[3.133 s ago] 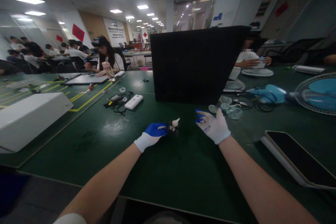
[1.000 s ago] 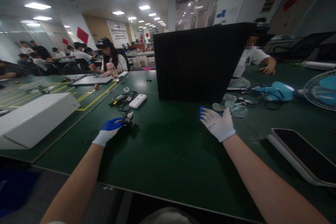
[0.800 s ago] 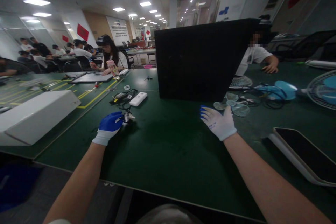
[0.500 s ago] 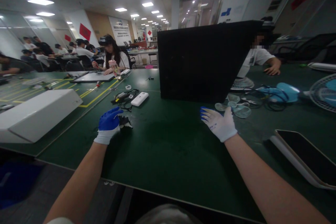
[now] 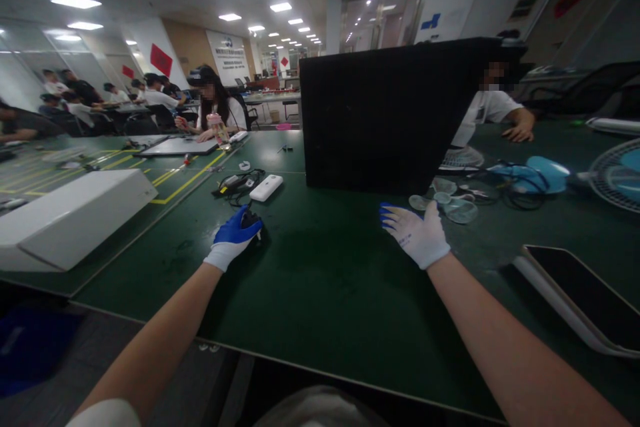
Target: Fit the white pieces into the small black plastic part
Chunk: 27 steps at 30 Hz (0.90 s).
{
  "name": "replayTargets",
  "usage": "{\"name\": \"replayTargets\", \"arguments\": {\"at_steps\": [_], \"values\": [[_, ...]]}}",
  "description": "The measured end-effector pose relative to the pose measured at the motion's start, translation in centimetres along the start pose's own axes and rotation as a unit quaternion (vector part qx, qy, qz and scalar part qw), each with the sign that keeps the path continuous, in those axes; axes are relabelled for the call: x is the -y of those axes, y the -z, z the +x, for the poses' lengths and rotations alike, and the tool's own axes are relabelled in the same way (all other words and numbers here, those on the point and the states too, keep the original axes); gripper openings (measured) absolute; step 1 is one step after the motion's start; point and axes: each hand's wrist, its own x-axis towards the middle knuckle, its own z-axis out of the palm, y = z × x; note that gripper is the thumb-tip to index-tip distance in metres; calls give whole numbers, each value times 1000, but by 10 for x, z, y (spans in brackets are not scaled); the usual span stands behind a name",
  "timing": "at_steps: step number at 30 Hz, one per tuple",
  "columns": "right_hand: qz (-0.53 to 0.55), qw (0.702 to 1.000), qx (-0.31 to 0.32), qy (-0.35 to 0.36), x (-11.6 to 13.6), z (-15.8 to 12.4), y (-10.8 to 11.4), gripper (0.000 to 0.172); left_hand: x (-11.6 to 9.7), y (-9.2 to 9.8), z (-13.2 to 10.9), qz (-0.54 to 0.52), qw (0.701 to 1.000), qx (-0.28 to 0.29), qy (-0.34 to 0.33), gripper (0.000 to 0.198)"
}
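Note:
My left hand (image 5: 234,237), in a blue and white glove, is closed around a small black object (image 5: 250,219) over the green table (image 5: 320,293). Part of that object is hidden by the fingers. Gloved the same way, my right hand (image 5: 416,233) has its fingers spread and holds nothing; it is beside the clear fan blades (image 5: 457,208). Beyond my left hand lie a white power bank-like device (image 5: 267,188) and a bundle of black cable (image 5: 237,185).
A large black panel (image 5: 380,120) stands upright ahead. At left is a long white box (image 5: 75,217); at right are a phone-like device (image 5: 585,293), a blue fan part (image 5: 547,175) and a fan grille (image 5: 620,177). Other people sit across the tables.
My left hand has moved right and closed on the black object, which was lying beside it on the table. My right hand has hardly moved.

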Motion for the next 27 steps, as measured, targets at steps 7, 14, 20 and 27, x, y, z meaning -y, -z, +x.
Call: {"name": "replayTargets", "arguments": {"at_steps": [7, 14, 20, 27], "values": [[3, 1000, -10, -3, 1, 0, 0, 97, -48, -26, -4, 9, 998, 47, -36, 74], [-17, 1000, -13, 5, 0, -2, -2, 97, -126, -86, -13, -57, 987, 109, -101, 68], [-24, 1000, -5, 1, 1, -3, -3, 98, -189, -124, -37, -3, 971, 176, -163, 58], [-82, 996, -21, 5, 1, -4, -6, 100, -230, -143, -71, -15, 944, 234, -234, 53]]}}
